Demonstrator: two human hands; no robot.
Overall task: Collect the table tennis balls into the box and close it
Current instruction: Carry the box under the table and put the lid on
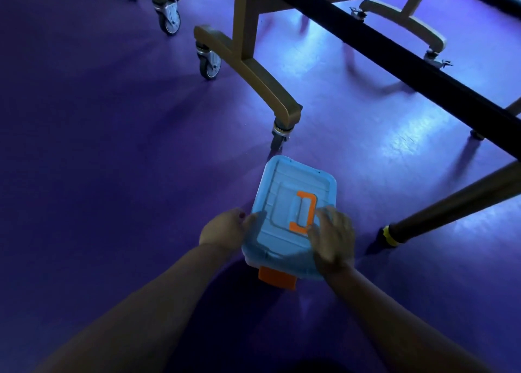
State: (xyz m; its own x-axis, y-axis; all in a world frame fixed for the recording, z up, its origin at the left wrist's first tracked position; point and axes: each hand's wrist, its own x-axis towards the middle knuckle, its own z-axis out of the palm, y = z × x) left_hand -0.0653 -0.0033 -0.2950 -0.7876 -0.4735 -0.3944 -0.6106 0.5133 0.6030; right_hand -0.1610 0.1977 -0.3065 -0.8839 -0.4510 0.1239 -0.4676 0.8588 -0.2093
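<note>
Box [287, 186] sits on the purple floor [112, 147], just in front of the person, with its long side running away from the camera. The pale blue lid [277, 240] is on top of it and looks level. An orange handle [304, 213] lies flat in the lid's middle. An orange latch [277, 277] juts out at the near end.

The right hand [334, 238] lies flat on the lid's near right corner, fingers spread and straight, fingertips beside the handle. The left hand [225, 230] is at the box's left side, palm off the edge and fingertips resting on the lid's rim. I cannot tell whether it grips the rim or only touches it.

Beyond the box stands a table leg [253, 70] on a caster [279, 138], near the box's far end but apart from it. A black bar [394, 62] crosses the upper right. A dark pole with a yellow band [392, 236] touches the floor to the right of the box.
</note>
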